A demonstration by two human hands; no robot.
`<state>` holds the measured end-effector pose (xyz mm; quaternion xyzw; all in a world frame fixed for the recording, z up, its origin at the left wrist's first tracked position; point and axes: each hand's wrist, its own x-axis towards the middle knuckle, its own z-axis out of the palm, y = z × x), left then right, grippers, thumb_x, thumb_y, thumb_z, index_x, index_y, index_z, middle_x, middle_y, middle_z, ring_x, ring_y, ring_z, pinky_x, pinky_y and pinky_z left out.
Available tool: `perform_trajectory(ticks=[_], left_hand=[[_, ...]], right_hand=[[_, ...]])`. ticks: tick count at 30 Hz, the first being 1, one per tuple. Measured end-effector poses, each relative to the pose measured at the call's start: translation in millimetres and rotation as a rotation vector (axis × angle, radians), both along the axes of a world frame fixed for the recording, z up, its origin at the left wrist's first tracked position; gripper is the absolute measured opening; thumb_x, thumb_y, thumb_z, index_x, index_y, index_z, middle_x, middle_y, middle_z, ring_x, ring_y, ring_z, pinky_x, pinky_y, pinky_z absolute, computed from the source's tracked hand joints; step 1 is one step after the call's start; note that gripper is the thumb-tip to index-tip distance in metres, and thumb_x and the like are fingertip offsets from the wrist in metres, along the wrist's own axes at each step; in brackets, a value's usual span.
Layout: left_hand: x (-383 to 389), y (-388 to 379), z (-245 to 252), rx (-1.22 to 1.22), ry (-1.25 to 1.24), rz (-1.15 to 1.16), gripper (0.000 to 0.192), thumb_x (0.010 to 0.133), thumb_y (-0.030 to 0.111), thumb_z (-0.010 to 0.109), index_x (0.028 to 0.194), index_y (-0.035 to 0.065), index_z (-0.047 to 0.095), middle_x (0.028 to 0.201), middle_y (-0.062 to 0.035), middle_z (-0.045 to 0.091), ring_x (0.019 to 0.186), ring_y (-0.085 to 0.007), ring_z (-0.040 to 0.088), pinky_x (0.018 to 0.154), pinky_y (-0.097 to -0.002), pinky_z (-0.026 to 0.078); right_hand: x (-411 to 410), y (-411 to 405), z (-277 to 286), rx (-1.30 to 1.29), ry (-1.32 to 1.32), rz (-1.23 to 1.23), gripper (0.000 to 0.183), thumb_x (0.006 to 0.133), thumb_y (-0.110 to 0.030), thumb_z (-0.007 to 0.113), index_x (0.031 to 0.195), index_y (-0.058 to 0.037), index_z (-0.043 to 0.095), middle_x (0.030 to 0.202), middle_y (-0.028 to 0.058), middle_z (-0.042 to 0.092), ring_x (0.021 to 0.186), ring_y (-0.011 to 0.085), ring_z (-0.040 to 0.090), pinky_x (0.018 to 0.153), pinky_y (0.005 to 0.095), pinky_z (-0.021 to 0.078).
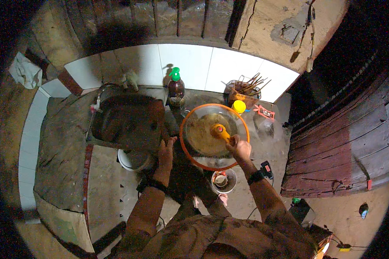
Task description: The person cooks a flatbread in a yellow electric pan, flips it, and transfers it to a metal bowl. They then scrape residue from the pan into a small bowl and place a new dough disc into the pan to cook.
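My right hand (pixel 239 148) is closed around the handle of an orange-yellow tool (pixel 221 130) with a round head; its exact kind is unclear. The tool lies over a large round basin with an orange rim (pixel 182 133), whose inside looks clear or pale with a brownish bottom. My left hand (pixel 167 144) is at the front right edge of a dark sink-like basin (pixel 126 144), fingers near that edge; shadow hides whether it grips anything. Between the two basins, farther back, stands a dark bottle (pixel 176 90) with a green pump top.
A basket (pixel 243 94) of thin sticks and a yellow-lidded container (pixel 239 106) stand behind the orange-rimmed basin. A red-framed item (pixel 264 112) lies right of them. Below are a bucket (pixel 234 183) holding small things and a white-rimmed bucket (pixel 124 162). A wooden door (pixel 330 155) is at right.
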<state>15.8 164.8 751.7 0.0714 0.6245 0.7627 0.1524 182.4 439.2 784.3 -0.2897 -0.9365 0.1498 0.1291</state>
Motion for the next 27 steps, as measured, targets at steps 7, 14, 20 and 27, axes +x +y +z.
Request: perform_trajectory(ticks=[7, 14, 20, 27], left_hand=[[-56.6, 32.4, -1.0, -0.163, 0.090, -0.203, 0.045, 0.096, 0.037, 0.049, 0.123, 0.0020, 0.055, 0.128, -0.0099, 0.054, 0.122, -0.0255, 0.048, 0.104, -0.0398, 0.034], [-60.3, 46.0, 16.5, -0.147, 0.001, -0.198, 0.047, 0.096, 0.043, 0.048, 0.121, 0.0042, 0.056, 0.123, -0.0083, 0.057, 0.120, -0.0232, 0.048, 0.106, -0.0395, 0.030], [-58.2, 55.4, 6.0, -0.211, 0.020, -0.154, 0.057, 0.095, 0.055, 0.039, 0.132, 0.0134, 0.052, 0.140, -0.0125, 0.036, 0.122, -0.0249, 0.045, 0.108, -0.0403, 0.028], [-31.1, 47.3, -8.3, -0.220, 0.080, -0.180, 0.062, 0.095, 0.057, 0.033, 0.131, 0.0105, 0.051, 0.144, -0.0160, 0.035, 0.130, -0.0273, 0.038, 0.113, -0.0438, 0.019]], right_hand=[[-2.4, 3.4, -10.4, -0.023, 0.072, -0.010, 0.035, 0.074, -0.034, 0.071, 0.100, -0.0117, 0.061, 0.079, 0.0064, 0.068, 0.073, 0.0267, 0.066, 0.066, 0.0394, 0.0504], [-1.3, 8.6, -15.0, -0.036, 0.055, -0.027, 0.036, 0.074, -0.035, 0.072, 0.100, -0.0115, 0.062, 0.081, 0.0057, 0.070, 0.074, 0.0255, 0.067, 0.067, 0.0381, 0.0512], [3.4, 15.1, -17.9, -0.012, -0.078, -0.078, 0.036, 0.073, -0.033, 0.072, 0.101, -0.0110, 0.063, 0.082, 0.0047, 0.070, 0.075, 0.0239, 0.067, 0.068, 0.0367, 0.0517], [13.3, 15.8, -7.6, -0.065, -0.003, -0.018, 0.034, 0.073, -0.032, 0.071, 0.099, -0.0112, 0.063, 0.080, 0.0041, 0.069, 0.075, 0.0242, 0.067, 0.068, 0.0366, 0.0522]])
